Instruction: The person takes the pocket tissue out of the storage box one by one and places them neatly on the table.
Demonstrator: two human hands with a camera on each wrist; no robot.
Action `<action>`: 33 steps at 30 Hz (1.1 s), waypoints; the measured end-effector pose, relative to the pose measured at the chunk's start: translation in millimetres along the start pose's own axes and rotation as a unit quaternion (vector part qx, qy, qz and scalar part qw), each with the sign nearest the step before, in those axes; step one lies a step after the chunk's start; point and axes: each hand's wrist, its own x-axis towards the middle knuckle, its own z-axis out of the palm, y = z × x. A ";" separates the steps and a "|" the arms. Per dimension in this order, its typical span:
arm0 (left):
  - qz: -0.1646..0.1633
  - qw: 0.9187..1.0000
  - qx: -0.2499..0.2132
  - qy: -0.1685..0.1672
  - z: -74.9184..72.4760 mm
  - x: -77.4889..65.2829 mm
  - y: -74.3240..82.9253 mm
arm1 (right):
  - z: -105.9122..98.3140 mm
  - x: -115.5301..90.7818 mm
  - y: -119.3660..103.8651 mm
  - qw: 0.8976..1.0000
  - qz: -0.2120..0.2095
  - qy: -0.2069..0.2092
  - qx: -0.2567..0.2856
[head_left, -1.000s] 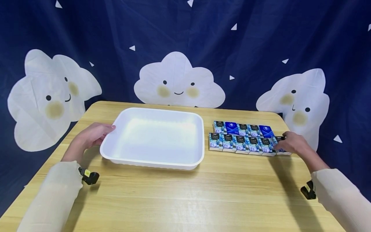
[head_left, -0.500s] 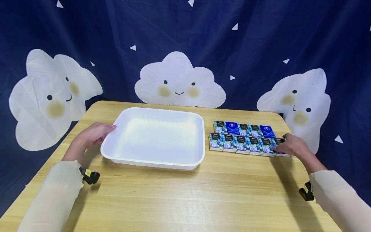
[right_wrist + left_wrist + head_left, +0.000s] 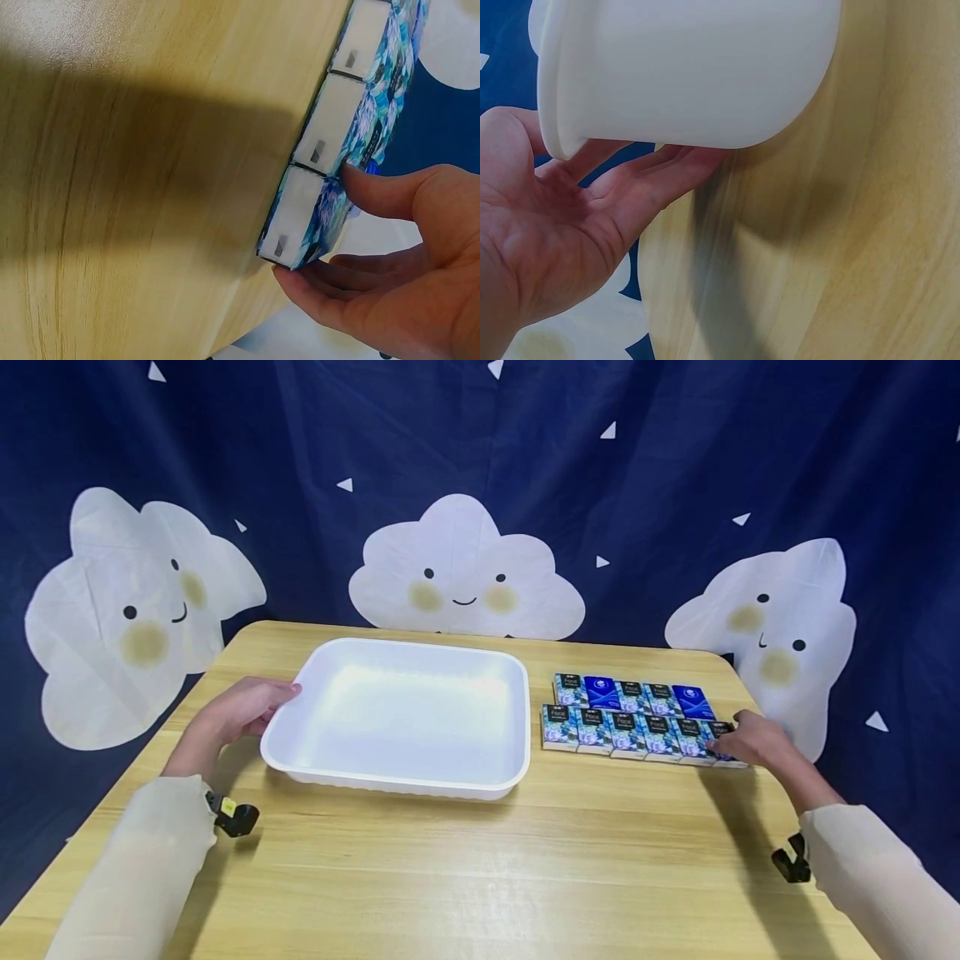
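Observation:
A white plastic tray (image 3: 397, 718) stands on the table's left half. My left hand (image 3: 247, 706) grips its left end, thumb at the rim and fingers beneath the wall, as the left wrist view shows the hand (image 3: 570, 225) under the tray wall (image 3: 690, 75). On the right lie tissue packs (image 3: 622, 732) with blue floral print, in two rows. My right hand (image 3: 757, 739) holds the rightmost pack of the front row. In the right wrist view, the thumb lies at one edge of that tissue pack (image 3: 289, 214) and the fingers at its outer end.
Two plain dark-blue packs (image 3: 601, 692) sit among the floral ones in the back row. Wooden tabletop (image 3: 480, 868) stretches in front of the tray and packs. A navy curtain (image 3: 637, 485) with smiling clouds hangs behind the table.
My right hand has shifted slightly left, bringing the end tissue pack against its neighbour in the front row. The left hand and tray stay put.

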 end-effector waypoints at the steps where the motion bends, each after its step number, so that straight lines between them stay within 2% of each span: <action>1: 0.000 1.000 0.000 0.000 0.0 0.2 -0.2 | 0.1 -0.2 0.1 1.000 0.001 -0.002 0.002; 14: 0.013 1.000 -0.001 -0.005 3.6 0.4 -0.7 | -0.4 -3.0 0.1 0.999 0.014 -0.028 0.012; 17: 0.014 1.000 0.003 -0.005 4.6 -0.6 -1.2 | 0.2 -2.4 -1.8 0.999 0.017 -0.023 0.018; 22: 0.007 1.000 0.010 0.007 5.6 -1.6 0.6 | 2.7 -0.8 -9.2 0.999 0.021 0.025 0.011; 27: 0.004 0.999 0.028 0.019 6.3 -3.6 1.1 | 6.7 -2.8 -26.0 0.997 0.017 0.074 0.008; 31: -0.014 0.997 0.060 0.055 8.6 -9.3 2.2 | 11.9 -8.7 -46.5 0.991 -0.016 0.132 0.003; 33: -0.017 0.993 0.080 0.086 11.6 -13.1 6.3 | 13.7 -11.8 -58.5 0.987 -0.039 0.157 0.005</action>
